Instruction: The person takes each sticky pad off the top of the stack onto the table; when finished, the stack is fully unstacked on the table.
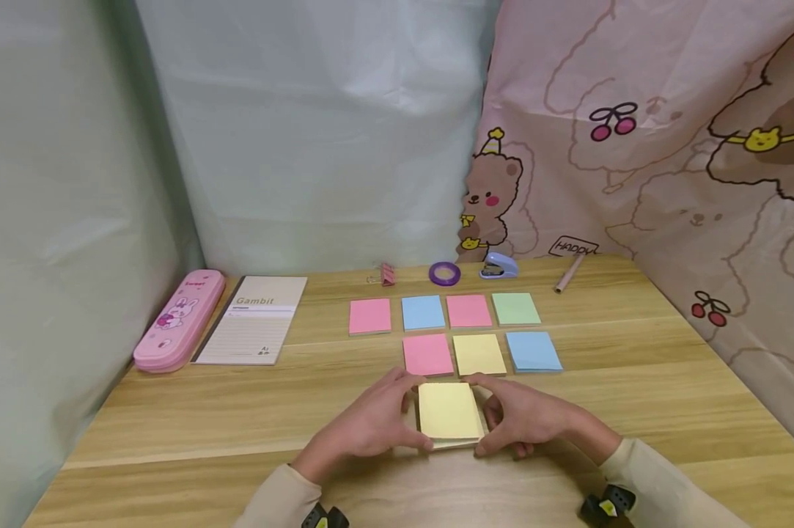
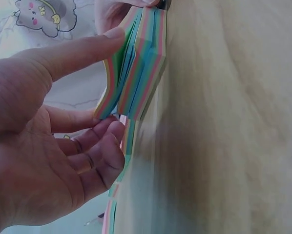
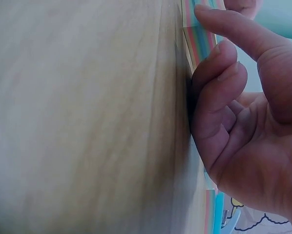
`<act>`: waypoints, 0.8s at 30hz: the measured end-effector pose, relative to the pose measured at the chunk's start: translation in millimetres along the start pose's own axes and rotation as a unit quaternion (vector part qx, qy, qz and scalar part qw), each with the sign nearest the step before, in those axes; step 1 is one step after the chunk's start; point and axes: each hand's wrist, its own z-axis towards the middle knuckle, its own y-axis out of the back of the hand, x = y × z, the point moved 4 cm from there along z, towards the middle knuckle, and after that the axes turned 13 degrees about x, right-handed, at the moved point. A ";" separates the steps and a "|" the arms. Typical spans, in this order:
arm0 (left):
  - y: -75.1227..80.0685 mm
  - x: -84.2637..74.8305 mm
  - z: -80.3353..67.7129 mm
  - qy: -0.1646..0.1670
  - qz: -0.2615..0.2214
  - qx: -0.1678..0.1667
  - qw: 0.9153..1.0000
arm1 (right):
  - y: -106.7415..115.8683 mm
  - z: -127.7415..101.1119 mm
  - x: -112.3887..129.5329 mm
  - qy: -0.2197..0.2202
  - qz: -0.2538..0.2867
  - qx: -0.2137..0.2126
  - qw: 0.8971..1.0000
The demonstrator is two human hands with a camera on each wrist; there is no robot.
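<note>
A stack of sticky notes (image 1: 448,412), lying on the table (image 1: 634,411) before seven smaller pads, is pinched at its side edges by the curled left hand (image 1: 364,425) and right hand (image 1: 525,418); being light, soft and loosely layered, it is judged best squeezed edgewise.

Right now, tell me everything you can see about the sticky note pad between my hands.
The sticky note pad is a thick square block of paper with a pale yellow top sheet; in the left wrist view its edge shows pink, green, blue and yellow layers, fanned apart near one corner. It lies flat on the wooden table, nearer you than the two rows of coloured pads. The left hand grips its left side and the right hand its right side, fingers curled against the edges.
</note>
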 end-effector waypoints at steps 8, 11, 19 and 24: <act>-0.6 3.5 0.8 -0.014 -0.012 0.001 1.000 | -0.1 -0.3 0.2 0.002 -0.002 0.001 1.000; -0.4 4.2 0.7 -0.017 -0.009 0.001 1.000 | -0.1 -0.2 0.5 0.001 -0.001 0.001 1.000; -3.0 7.0 -1.2 -0.025 -0.026 0.010 0.999 | 0.2 0.1 0.6 -0.008 -0.004 -0.004 1.000; -6.7 7.2 0.0 -0.015 -0.021 0.013 1.000 | 0.5 -0.1 0.2 -0.007 -0.006 -0.005 1.000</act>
